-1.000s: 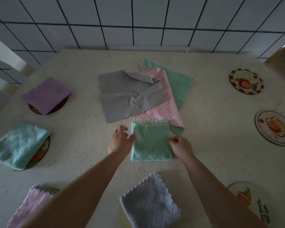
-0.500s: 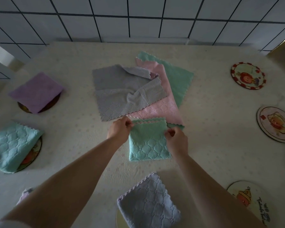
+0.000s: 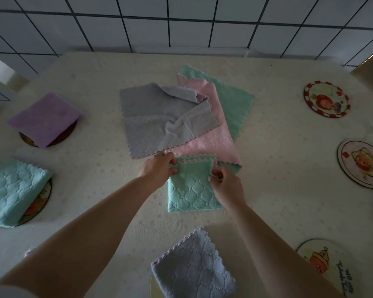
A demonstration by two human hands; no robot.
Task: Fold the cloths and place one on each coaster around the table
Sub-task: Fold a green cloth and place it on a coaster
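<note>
Far left of frame: purple folded cloth [image 3: 44, 118] on a dark coaster [image 3: 67, 134], below it a light blue folded cloth [image 3: 14, 193] half covering another coaster [image 3: 44, 200].

Centre: unfolded pile, grey cloth [image 3: 159, 117] on top of pink cloth [image 3: 211, 145] on green cloth [image 3: 233, 100]. Just below the pile, the green folded cloth [image 3: 192, 190] lies flat on the table [image 3: 95, 72], far edge overlapping the pink one.

Left hand [image 3: 157, 168] pinches the folded cloth's upper left corner, fingers curled round the edge. Right hand [image 3: 226, 183] pinches the upper right edge, thumb and fingers closed on the layers.

Step in hand, as I judge it: squaring the last fold before moving it. Do it well by lining up the scalloped edges, keeping all layers pinched together, lifting both corners level so the fold doesn't drop open, and not dragging the pink cloth along.

Bottom centre: lavender-grey folded cloth [image 3: 194, 269] on a coaster, mostly hidden.

Right side: three bare picture coasters, upper right coaster [image 3: 326, 98], mid right coaster [image 3: 362, 164], lower right coaster [image 3: 323, 263]. Open tabletop lies between hands and those; nothing in the way. Table's far edge meets the tiled wall [image 3: 181, 22]; right edge is close behind the coasters, so place short of it.
</note>
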